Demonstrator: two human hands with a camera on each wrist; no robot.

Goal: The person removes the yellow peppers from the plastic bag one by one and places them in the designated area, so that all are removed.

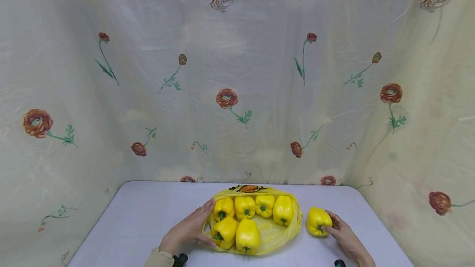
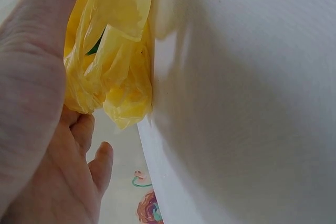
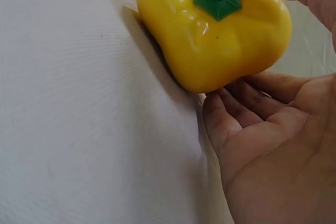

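My right hand (image 1: 346, 237) holds a yellow bell pepper (image 1: 318, 221) just right of the bag, thumb by its green stem and fingers around its far side. Close up in the right wrist view, this bell pepper (image 3: 215, 40) looks glossy, with a green star-shaped cap, and sits at the table surface. A thin yellow plastic bag (image 1: 276, 234) lies with its mouth spread wide, several yellow bell peppers (image 1: 248, 236) inside. Against the bag's left side rests my left hand (image 1: 191, 226), fingers extended and thumb apart. Crumpled bag film (image 2: 126, 66) shows beside that hand in the left wrist view.
The white table (image 1: 148, 213) carries the bag near its middle. A pale curtain (image 1: 259, 94) printed with red flowers stands behind the table and along both sides. Dark wrist-worn gear (image 1: 180, 260) shows at the lower edge.
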